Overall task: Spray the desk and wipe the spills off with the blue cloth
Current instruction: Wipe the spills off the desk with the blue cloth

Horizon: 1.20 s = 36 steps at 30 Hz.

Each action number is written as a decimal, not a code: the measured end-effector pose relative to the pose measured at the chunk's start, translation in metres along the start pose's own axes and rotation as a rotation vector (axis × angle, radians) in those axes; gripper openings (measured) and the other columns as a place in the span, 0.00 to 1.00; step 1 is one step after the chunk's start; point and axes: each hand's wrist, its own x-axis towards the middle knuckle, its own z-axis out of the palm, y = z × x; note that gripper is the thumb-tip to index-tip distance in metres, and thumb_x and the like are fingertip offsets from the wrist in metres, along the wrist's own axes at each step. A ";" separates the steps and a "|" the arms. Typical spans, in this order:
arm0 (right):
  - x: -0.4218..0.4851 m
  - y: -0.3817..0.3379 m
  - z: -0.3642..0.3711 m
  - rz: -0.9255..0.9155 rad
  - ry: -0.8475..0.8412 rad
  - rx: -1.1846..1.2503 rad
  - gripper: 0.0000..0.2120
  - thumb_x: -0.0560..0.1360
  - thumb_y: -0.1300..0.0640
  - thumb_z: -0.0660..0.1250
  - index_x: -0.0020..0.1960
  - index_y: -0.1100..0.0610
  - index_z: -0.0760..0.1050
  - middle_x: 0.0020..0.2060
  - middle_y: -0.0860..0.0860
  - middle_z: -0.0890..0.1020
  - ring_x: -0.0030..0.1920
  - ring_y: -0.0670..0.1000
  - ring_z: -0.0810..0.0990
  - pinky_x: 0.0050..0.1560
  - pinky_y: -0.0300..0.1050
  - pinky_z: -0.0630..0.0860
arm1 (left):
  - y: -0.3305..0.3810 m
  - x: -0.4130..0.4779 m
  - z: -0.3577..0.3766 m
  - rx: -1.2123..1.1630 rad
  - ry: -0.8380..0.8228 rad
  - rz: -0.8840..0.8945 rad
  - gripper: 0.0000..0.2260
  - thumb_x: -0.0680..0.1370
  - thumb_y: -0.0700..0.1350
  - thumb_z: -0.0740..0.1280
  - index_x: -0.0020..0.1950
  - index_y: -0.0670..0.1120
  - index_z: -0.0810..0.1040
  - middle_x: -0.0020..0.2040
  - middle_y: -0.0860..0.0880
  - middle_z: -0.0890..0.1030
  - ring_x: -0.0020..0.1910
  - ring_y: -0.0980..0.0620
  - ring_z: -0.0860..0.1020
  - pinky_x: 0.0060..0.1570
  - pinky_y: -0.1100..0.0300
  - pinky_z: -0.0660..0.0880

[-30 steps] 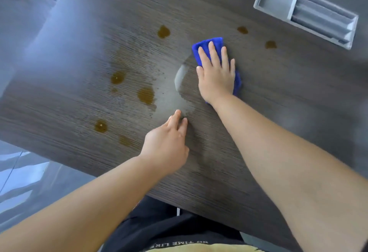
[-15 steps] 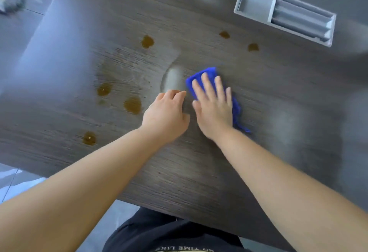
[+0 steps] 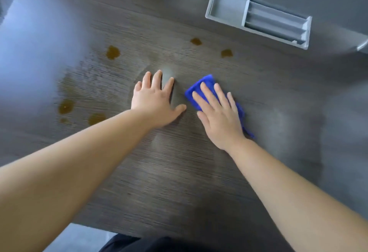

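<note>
Blue cloth (image 3: 199,86) is pressed flat on the surface (image 3: 179,182) under the right hand (image 3: 219,118), whose fingers are held straight and spread, so nothing is gripped. The cloth's long axis runs from far left to near right, along the line of that hand. The left hand (image 3: 155,102) is laid open on bare wood just beside it, to the left, and holds nothing. The far spills (image 3: 226,53) lie beyond the cloth, away from the person and nearer the right hand. The left spills (image 3: 66,106) lie past the left hand, so a sweep that way is judged to be blocked until that hand is lifted
</note>
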 end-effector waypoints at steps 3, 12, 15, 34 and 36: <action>-0.001 0.061 -0.015 -0.067 -0.026 -0.021 0.21 0.79 0.50 0.52 0.71 0.49 0.66 0.72 0.50 0.66 0.72 0.59 0.62 0.69 0.62 0.59 | 0.001 0.003 0.000 0.137 -0.049 0.022 0.48 0.66 0.73 0.60 0.77 0.50 0.47 0.77 0.43 0.47 0.75 0.39 0.47 0.72 0.44 0.53; 0.082 0.013 -0.007 0.396 0.066 0.061 0.23 0.81 0.46 0.49 0.75 0.46 0.58 0.76 0.47 0.56 0.76 0.56 0.52 0.72 0.58 0.48 | 0.007 0.009 -0.003 0.207 -0.128 0.003 0.50 0.66 0.74 0.60 0.77 0.49 0.43 0.77 0.42 0.44 0.75 0.37 0.46 0.71 0.43 0.54; 0.049 0.031 -0.011 -0.025 -0.004 0.025 0.23 0.78 0.47 0.50 0.72 0.49 0.66 0.73 0.50 0.65 0.73 0.59 0.62 0.69 0.62 0.58 | 0.008 0.009 -0.004 0.211 -0.143 0.003 0.50 0.67 0.74 0.59 0.77 0.48 0.42 0.77 0.41 0.42 0.75 0.37 0.45 0.71 0.43 0.52; 0.161 0.035 -0.021 0.275 -0.049 0.030 0.23 0.82 0.47 0.48 0.76 0.44 0.52 0.77 0.44 0.49 0.76 0.53 0.45 0.74 0.55 0.44 | 0.000 0.010 0.002 0.220 -0.140 0.053 0.49 0.68 0.75 0.54 0.76 0.48 0.37 0.76 0.40 0.39 0.75 0.36 0.41 0.72 0.42 0.48; 0.169 0.005 -0.020 0.266 -0.054 0.048 0.23 0.82 0.46 0.47 0.76 0.44 0.50 0.77 0.44 0.48 0.76 0.53 0.44 0.73 0.55 0.43 | 0.000 0.010 0.002 0.210 -0.140 0.054 0.49 0.68 0.75 0.54 0.76 0.48 0.37 0.76 0.41 0.39 0.75 0.36 0.41 0.72 0.42 0.47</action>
